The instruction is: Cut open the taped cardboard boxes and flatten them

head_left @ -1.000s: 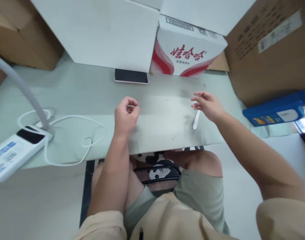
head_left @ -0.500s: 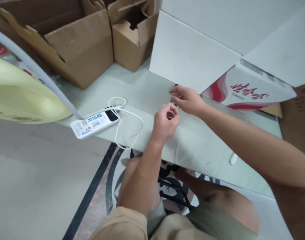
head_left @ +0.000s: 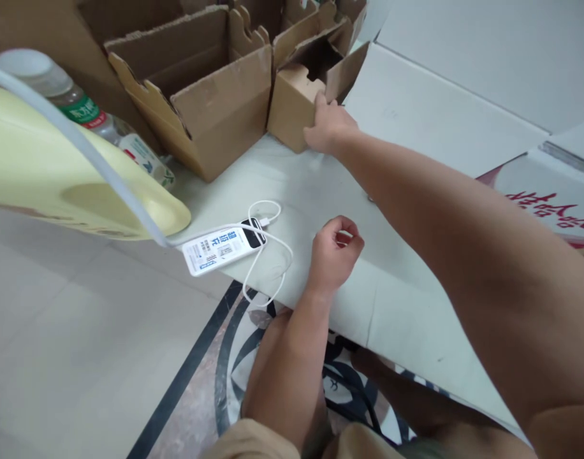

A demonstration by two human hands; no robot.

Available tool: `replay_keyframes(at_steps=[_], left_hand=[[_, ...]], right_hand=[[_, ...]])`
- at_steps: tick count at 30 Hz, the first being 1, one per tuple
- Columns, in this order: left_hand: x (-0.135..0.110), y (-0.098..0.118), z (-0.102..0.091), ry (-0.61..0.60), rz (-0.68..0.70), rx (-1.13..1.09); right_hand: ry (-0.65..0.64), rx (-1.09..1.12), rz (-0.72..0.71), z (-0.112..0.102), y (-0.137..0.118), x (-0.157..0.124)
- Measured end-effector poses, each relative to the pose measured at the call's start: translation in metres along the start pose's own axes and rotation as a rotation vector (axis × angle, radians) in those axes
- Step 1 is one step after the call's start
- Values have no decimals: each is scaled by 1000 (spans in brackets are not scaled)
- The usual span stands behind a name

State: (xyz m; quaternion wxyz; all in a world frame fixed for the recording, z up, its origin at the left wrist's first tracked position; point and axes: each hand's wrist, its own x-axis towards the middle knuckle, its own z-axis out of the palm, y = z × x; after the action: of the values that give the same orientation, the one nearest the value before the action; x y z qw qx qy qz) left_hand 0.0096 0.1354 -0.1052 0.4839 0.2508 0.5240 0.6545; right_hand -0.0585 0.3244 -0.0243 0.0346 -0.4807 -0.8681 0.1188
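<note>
My left hand [head_left: 337, 252] is above the pale tabletop, its thumb and fingers curled into a pinch. Anything between those fingertips is too small to make out. Farther forward, my right hand [head_left: 330, 124] reaches to the small brown cardboard box [head_left: 292, 105]. Its fingers are at the box's near corner, with thumb and forefinger apart; contact is hard to judge. To the left of my left hand lies a white power bank [head_left: 225, 248] with a blue-printed label and dark end. A white cable [head_left: 292, 255] is plugged into it and loops over the table.
A larger open cardboard box [head_left: 225, 108] stands beside the small one. At left are a pale yellow rounded object [head_left: 81, 166], a grey-white curved bar [head_left: 105, 172] and a plastic bottle [head_left: 76, 102]. White cartons [head_left: 445, 108], one with red lettering, stand at right. The table's front edge is above my knees.
My right hand has moved away from my left, forward to the small box. My left hand stays pinched over the table. The view has shifted, showing more of the boxes and bottle at left.
</note>
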Motion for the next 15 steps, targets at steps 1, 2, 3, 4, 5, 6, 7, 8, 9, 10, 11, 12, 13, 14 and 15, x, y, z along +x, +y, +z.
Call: replay_keyframes(at_steps=[1,2,3,4,5,6,7,8,9,10,11,12,13,14,15], left_hand=[[0,0,-1,5,2,1],[1,0,-1,9,9,0],[1,0,-1,13,18,-4],[1,0,-1,15,26,-10],[0,-1,0,13,30,-18],[0,-1,1,12,34,-29],[-1,-1,3,12,39,-41],[-3,-2,4,18,47,-53],[-4,-2,6,32,60,-63],[-5,-3,7,59,81,-71],[-6,-3,8,99,114,-80],[-7,-3,9,153,159,-89],[-8,-3,9,221,215,-96],[-9,-3,9,301,277,-101],[-9,-4,9,387,341,-102]], right_hand=[[9,43,9,0,1,0],[24,85,8,0,2,-1],[47,119,3,-1,4,-3],[72,140,-8,-3,6,-5],[98,143,-19,-6,7,-9],[126,135,-39,-9,9,-13],[154,121,-63,-13,10,-18],[183,107,-80,-17,11,-24],[211,99,-99,-20,13,-30],[241,104,-120,-23,15,-39],[271,120,-143,-26,18,-49],[301,149,-170,-28,23,-61],[332,187,-202,-29,30,-75],[368,228,-239,-29,40,-90],[412,265,-269,-28,52,-107]])
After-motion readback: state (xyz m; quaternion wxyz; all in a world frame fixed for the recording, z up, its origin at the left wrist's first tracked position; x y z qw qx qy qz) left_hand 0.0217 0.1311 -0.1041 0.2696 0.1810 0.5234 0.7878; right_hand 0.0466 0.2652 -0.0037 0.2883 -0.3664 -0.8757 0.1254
